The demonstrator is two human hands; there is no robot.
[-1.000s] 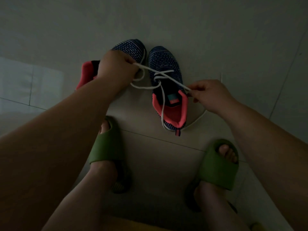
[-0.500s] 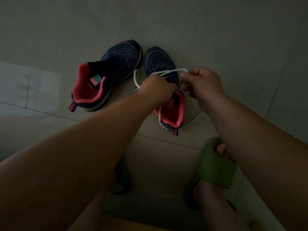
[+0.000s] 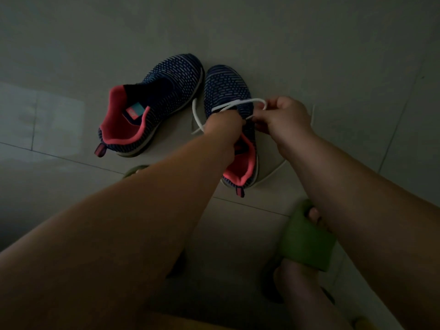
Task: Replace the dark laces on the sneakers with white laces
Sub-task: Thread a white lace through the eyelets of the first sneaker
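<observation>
- Pinching the white lace (image 3: pixel 240 102) over the right-hand sneaker (image 3: pixel 229 96), the right hand (image 3: pixel 283 117) is holding a loop that is arching toward that sneaker's toe.
- Gripping the lace close by, the left hand (image 3: pixel 222 126) is sitting nearer the sneaker's tongue; the hands are almost touching.
- Lying just left of this sneaker, the other sneaker (image 3: pixel 154 103) is showing no lace.
- Trailing slack is running past the sneaker's heel, toward a green slipper (image 3: pixel 307 244).
</observation>
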